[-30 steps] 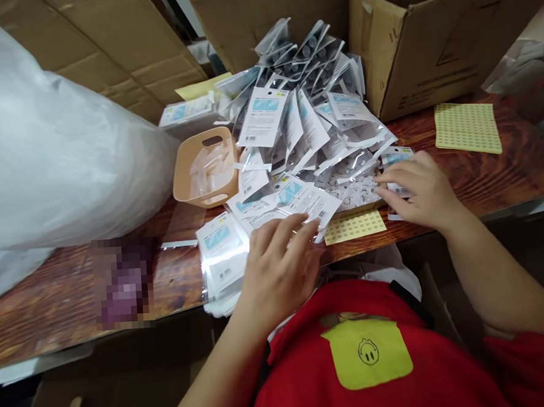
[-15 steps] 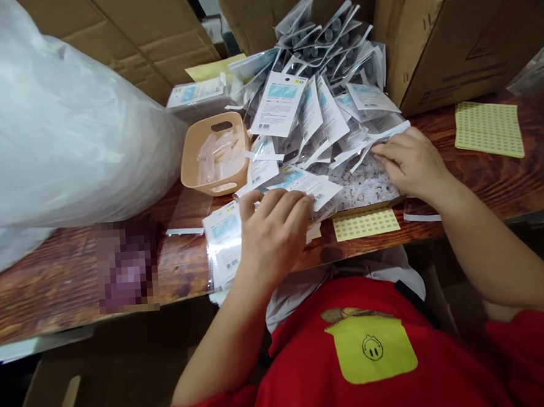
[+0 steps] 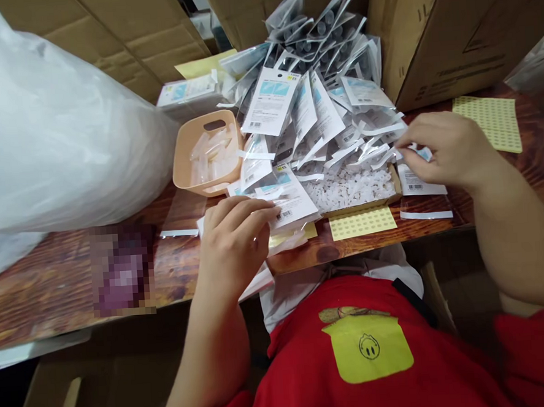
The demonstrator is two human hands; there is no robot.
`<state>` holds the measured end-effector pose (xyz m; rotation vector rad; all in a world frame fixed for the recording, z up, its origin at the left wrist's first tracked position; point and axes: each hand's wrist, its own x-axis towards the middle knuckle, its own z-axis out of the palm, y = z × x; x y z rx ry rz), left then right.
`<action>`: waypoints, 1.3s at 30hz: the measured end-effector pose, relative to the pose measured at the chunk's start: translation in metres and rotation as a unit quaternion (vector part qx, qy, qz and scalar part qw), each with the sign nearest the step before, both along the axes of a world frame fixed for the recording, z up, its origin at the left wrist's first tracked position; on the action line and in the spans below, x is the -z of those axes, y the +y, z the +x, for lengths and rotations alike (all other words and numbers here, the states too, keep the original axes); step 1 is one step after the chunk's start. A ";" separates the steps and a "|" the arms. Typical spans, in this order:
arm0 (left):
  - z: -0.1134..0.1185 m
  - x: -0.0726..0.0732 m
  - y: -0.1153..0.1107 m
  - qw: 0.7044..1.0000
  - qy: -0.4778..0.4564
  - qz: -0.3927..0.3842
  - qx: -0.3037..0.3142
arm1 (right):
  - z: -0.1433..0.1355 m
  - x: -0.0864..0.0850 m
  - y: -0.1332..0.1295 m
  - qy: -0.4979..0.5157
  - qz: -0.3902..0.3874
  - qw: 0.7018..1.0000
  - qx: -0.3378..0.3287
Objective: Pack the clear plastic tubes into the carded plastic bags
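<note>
My left hand (image 3: 237, 239) is over white printed cards (image 3: 293, 205) at the front of a heap of clear packets. Its bent fingers are spread a little, fingertips at the card's face; the thumb is mostly hidden. My right hand (image 3: 455, 149) is closed in a pinch at the heap's right edge, beside a clear bag's white strip (image 3: 384, 158). Whatever the pinch holds is too small to make out. Beneath that hand lies a carded packet (image 3: 420, 182). Between the hands, a shallow cardboard tray (image 3: 396, 183) holds many small white pieces (image 3: 351, 187).
An orange basket (image 3: 181, 163) of clear tubes stands left of the heap (image 3: 318, 47). A big white plastic bag (image 3: 74, 136) bulges at left. Yellow sticker sheets (image 3: 363, 222) lie on the wooden table (image 3: 178, 264). A cardboard box (image 3: 469, 38) stands back right.
My left hand has moved left and slightly down. My right hand has shifted right, off the tray. A carded packet now shows under it, and more white pieces are uncovered.
</note>
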<state>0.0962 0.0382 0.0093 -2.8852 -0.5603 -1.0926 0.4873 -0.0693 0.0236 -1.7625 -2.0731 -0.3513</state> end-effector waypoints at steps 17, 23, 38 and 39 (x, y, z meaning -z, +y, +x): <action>-0.095 -0.004 -0.014 0.985 0.029 -0.073 -0.156 | 0.002 0.055 0.023 -0.035 -0.060 0.993 0.095; -0.121 0.013 -0.018 0.908 0.173 -0.290 -0.250 | -0.021 0.013 0.004 -0.010 0.030 0.999 0.005; -0.117 0.000 -0.012 0.898 0.245 -0.282 -0.230 | -0.235 -0.088 0.205 -0.117 -0.084 0.954 -0.264; -0.115 -0.002 -0.014 0.895 0.265 -0.269 -0.236 | -0.250 -0.076 0.224 -0.105 -0.094 0.946 -0.292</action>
